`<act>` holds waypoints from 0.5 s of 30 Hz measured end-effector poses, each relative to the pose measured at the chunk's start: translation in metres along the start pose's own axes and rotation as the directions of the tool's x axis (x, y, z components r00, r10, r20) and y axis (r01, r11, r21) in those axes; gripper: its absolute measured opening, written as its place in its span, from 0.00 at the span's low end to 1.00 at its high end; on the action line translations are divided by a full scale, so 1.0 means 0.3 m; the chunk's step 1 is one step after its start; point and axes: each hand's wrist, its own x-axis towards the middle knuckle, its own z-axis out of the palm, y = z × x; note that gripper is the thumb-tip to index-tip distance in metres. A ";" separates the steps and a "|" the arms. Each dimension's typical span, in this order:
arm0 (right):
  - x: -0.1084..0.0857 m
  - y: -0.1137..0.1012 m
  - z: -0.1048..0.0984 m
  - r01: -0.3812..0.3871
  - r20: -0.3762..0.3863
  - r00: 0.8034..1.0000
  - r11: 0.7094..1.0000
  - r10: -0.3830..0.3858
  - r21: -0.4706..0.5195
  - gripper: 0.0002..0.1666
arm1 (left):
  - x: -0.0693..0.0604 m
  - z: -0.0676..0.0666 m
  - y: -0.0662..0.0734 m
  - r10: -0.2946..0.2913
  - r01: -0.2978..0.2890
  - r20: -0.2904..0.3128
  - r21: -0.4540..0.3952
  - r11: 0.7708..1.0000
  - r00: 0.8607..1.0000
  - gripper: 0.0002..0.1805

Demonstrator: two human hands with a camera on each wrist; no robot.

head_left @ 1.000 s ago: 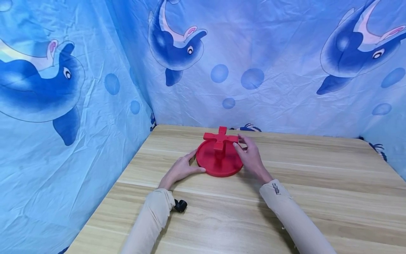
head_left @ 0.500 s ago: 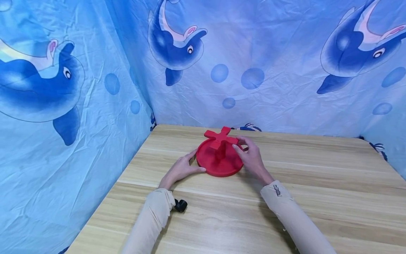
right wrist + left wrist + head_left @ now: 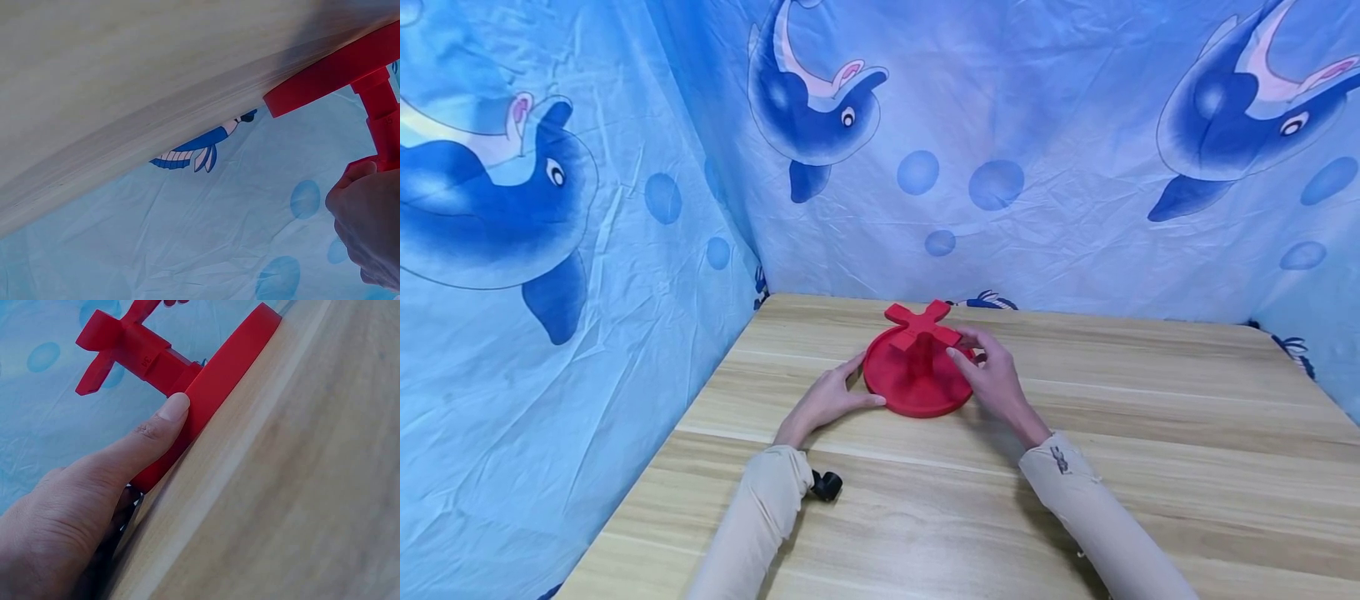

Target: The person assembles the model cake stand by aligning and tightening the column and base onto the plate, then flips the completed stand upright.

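Note:
A red round tray-like base (image 3: 887,379) with a raised rim lies flat on the table. From its middle rises a red post (image 3: 150,359) marked "34", topped by a red four-armed cross (image 3: 921,323). My left hand (image 3: 827,400) holds the base's rim at the left, thumb (image 3: 172,412) against the near edge and fingers round the far side. At the right, my right hand (image 3: 996,375) grips one arm of the cross between thumb and fingers. That hand partly hides the held arm in the right wrist view, where its fingers (image 3: 369,212) look curled.
The wooden table (image 3: 1112,467) extends to the right and toward me. Blue cloth (image 3: 1052,242) printed with dolphins hangs along the back and left edges. A small black device (image 3: 827,486) sits at my left wrist, by the sleeve.
The cross has turned clockwise seen from above, its held arm swinging toward me. My right hand has moved slightly nearer with it. The left hand and base have stayed in place.

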 end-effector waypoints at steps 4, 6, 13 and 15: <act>-0.001 0.001 0.004 -0.004 -0.011 1.000 1.000 0.004 -0.002 0.27 | -0.001 0.001 0.000 0.010 -0.010 -0.003 -0.005 1.000 1.000 0.59; 0.000 0.000 0.007 -0.011 -0.014 1.000 1.000 0.011 -0.006 0.26 | -0.003 0.001 0.001 0.008 -0.008 -0.003 -0.009 1.000 1.000 0.59; 0.001 -0.006 0.010 -0.037 -0.017 0.999 0.999 0.037 -0.007 0.25 | -0.002 0.000 0.003 -0.014 0.014 -0.011 0.008 1.000 1.000 0.59; 0.002 -0.008 0.008 -0.037 -0.014 0.999 0.999 0.037 -0.004 0.25 | 0.000 0.001 0.003 -0.016 0.016 -0.010 0.011 1.000 1.000 0.60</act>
